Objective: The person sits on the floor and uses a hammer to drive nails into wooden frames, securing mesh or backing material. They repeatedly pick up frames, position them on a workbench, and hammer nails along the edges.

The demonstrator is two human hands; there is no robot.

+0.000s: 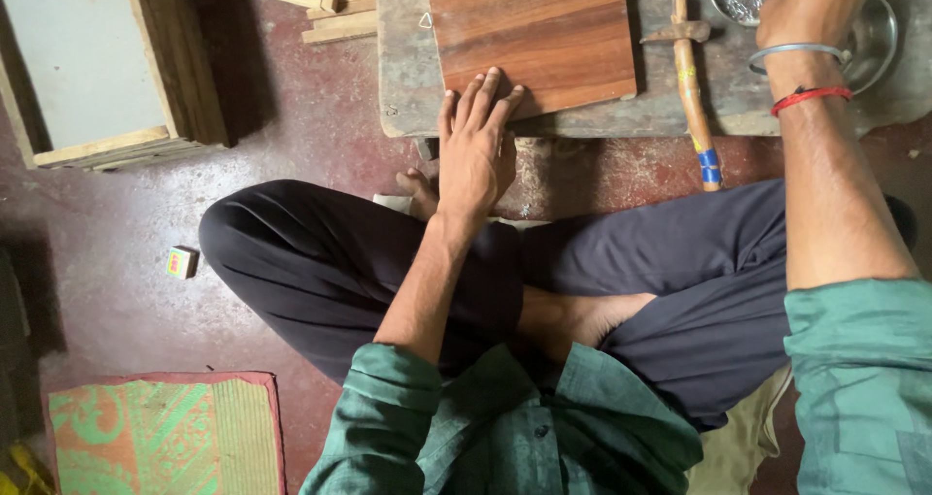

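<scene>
- Head view, the only one: the person sits cross-legged on the red floor [116,291] facing a low, worn tabletop [408,87], and everything here is placed off the reddish wood board [529,34] lying flat on it.
- The left hand [476,150] is spread flat, fingers [481,97] fanned on the near edge of the board and the palm hanging off the tabletop's front. Good pinning grip; judging by this, keeping weight over the fingertips should stop the board from sliding.
- The right hand [801,5] is well to the right of the board, reaching into a metal bowl [874,34] of small shiny bits, likely nails. The fingers are cut off by the frame's top edge, so can't tell if it's pinching anything.
- A hammer [691,87] with a wooden handle lies just right of the board, between it and the bowl, head pointing away.
- Far left of the board: framed panels [97,68] leaning, a small box [182,261], and a green mat [165,432].
</scene>
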